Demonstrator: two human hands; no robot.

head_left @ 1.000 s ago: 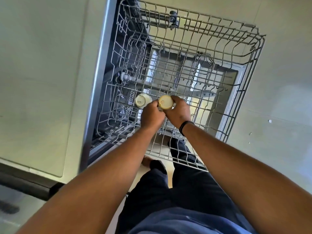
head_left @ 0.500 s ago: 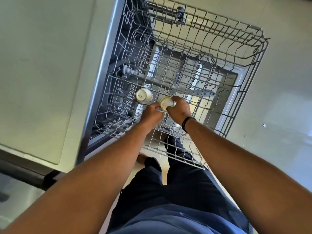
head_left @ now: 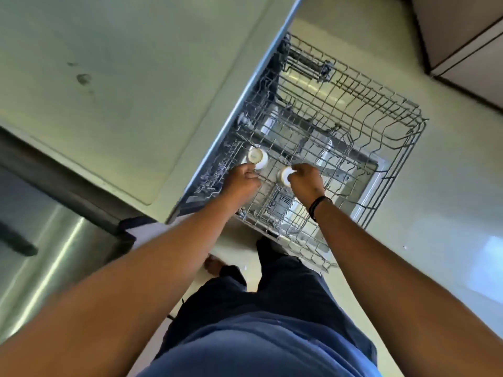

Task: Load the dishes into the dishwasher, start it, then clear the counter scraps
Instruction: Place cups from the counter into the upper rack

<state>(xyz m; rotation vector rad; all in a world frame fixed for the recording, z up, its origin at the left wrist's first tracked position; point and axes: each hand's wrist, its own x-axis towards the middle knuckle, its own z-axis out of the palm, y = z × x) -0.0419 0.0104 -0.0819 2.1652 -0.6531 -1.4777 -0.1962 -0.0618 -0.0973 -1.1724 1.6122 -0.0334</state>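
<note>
Head cam: both hands point(head_left: 275, 180) in rack point(head_left: 381, 148), L touching cup point(head_left: 257, 157), R gripping 2nd cup point(head_left: 284, 175).

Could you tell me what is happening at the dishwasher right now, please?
A person is loading two small white cups into the pulled-out upper rack of the dishwasher. The right hand grips one cup, and the left hand touches the other cup beside it. Both cups sit bottom-up on the wires. The rest of the rack looks empty.
</note>
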